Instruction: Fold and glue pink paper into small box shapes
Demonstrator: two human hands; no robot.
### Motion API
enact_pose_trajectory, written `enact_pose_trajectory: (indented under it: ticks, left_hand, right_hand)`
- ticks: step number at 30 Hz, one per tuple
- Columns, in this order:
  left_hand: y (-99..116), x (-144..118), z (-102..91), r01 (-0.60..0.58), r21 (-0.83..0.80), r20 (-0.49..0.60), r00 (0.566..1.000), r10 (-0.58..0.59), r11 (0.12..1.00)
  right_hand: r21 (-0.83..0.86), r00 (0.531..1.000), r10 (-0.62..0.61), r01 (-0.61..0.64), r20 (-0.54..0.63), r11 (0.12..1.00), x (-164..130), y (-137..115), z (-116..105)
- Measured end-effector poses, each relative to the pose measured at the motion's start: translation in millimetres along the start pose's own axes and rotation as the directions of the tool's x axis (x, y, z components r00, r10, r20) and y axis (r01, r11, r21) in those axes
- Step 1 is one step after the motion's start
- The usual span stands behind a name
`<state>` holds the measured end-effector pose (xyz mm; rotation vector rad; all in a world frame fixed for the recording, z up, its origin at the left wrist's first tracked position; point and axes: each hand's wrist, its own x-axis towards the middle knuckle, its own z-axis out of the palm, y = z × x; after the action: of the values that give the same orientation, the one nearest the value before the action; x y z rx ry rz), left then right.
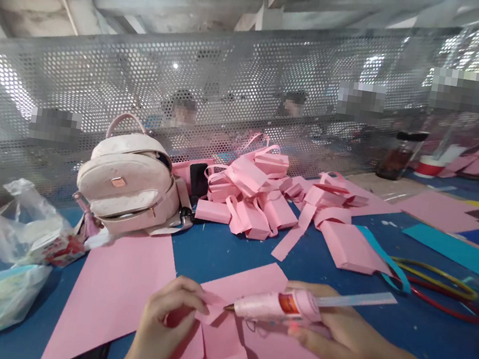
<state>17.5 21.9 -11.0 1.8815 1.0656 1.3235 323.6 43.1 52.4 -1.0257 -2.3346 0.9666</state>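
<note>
Right hand: our right hand (334, 329) comes in from the lower right, forearm low over the table, fingers wrapped tight around the pink glue gun (279, 307).
Glue gun: we hold it nearly level, nozzle pointing left at the fold, a clear glue stick (356, 300) jutting out behind it to the right.
Left hand: our left hand (167, 327) rises from the bottom edge, wrist bent; thumb and fingertips are pressed together, pinching a flap of the folded pink paper (218, 334).
Folded pink paper: it lies on the blue table (220, 251) right in front of us, between our two hands, with the nozzle tip just at its raised flap.
Flat sheet: another pink sheet (112, 292) lies just to the left.
Further back: a heap of finished pink paper bags (255, 196) sits beside a pale backpack (131, 185), against a perforated metal screen (102, 77).
Left edge: crumpled plastic bags (5, 230) rest there.
</note>
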Motion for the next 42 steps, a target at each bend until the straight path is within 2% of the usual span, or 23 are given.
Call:
enact_pose_trajectory:
  ticks: [5,14,20,25,29,37,42]
  left_hand:
    - [4.7,-0.4,2.8,0.052,-0.040,-0.043,0.998,-0.053,0.998]
    - [6.1,-0.7,3.7,0.064,-0.062,-0.054,0.996,-0.068,0.996]
    - [3.6,-0.2,2.1,0.050,-0.053,-0.052,0.997,-0.053,0.997]
    - [1.5,1.3,-0.5,0.026,-0.018,-0.016,1.000,-0.026,1.000]
    - [1.1,1.4,-0.9,0.034,-0.025,-0.034,0.999,-0.035,0.999]
    - [-0.1,2.0,-3.2,-0.005,0.019,-0.003,1.000,0.005,1.000]
    - [1.8,3.7,-1.9,-0.003,0.011,-0.004,1.000,0.003,1.000]
  right_hand:
    - [-0.081,0.996,0.063,-0.068,-0.066,0.994,-0.4,-7.6,-4.5]
    - [-0.130,0.997,0.015,-0.024,-0.076,0.991,-0.1,-5.3,-6.9]
    - [-0.186,0.997,-0.058,0.050,-0.040,0.981,1.3,-2.8,-11.0]
    - [-0.220,0.991,-0.049,0.021,-0.121,0.975,0.0,-2.2,-11.2]
    - [-0.243,0.988,-0.024,-0.014,-0.154,0.970,-1.1,3.9,-8.9]
    - [-0.118,0.987,0.016,-0.036,-0.162,0.992,-0.9,3.6,-1.5]
    - [0.006,0.999,0.032,-0.032,-0.016,0.999,1.1,1.6,-1.2]
